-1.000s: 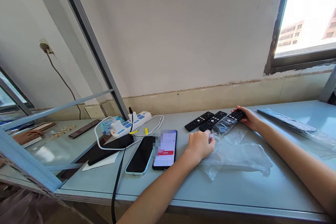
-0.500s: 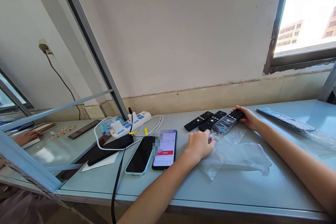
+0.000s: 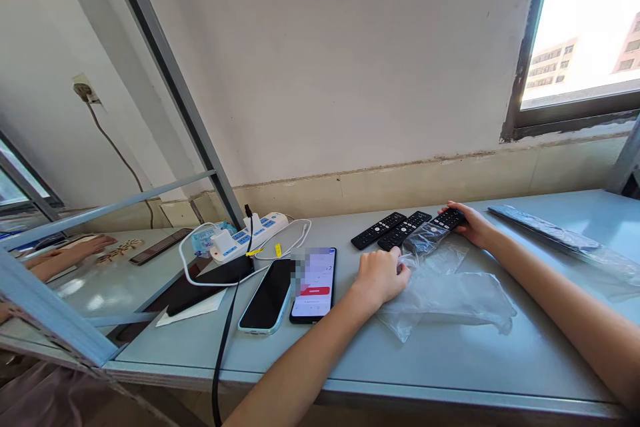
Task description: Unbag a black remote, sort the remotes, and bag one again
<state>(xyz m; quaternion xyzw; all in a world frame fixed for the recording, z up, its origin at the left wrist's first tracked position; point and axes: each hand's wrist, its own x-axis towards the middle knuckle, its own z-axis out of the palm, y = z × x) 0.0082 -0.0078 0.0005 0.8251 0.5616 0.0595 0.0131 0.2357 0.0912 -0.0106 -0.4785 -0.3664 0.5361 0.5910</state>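
My right grip (image 3: 473, 227) is closed on the upper end of a black remote (image 3: 450, 219) above a pale blue-grey counter (image 3: 480, 367), while my left grip (image 3: 383, 277) is curled together on clear plastic (image 3: 450, 297) near the remote's lower end. The handling step in hand appears to be between wrapped and bare: crinkled film covers the lower part of the remote, and its upper buttons show uncovered beside my right fingers. Whether my left fingertips also touch the remote I cannot tell, as the film bunches there. Judging by the slack plastic spread toward the counter's front edge, the next move calls for a firm hold on the remote's end and a light, even pinch on the film, which could snag or tear.

Two bare remotes, one outer (image 3: 379, 231) and one inner (image 3: 406, 229), lie aslant side by side to the left, the inner one just beside the wrapped end. To the right, well apart, rests a long plastic-covered packet (image 3: 545, 230). A lit phone (image 3: 313, 287) and a dark-screened phone (image 3: 267, 297) lie left of my forearm, near a white power strip (image 3: 255, 237). At far left, a co-worker's hands (image 3: 75, 255) reach over another surface.
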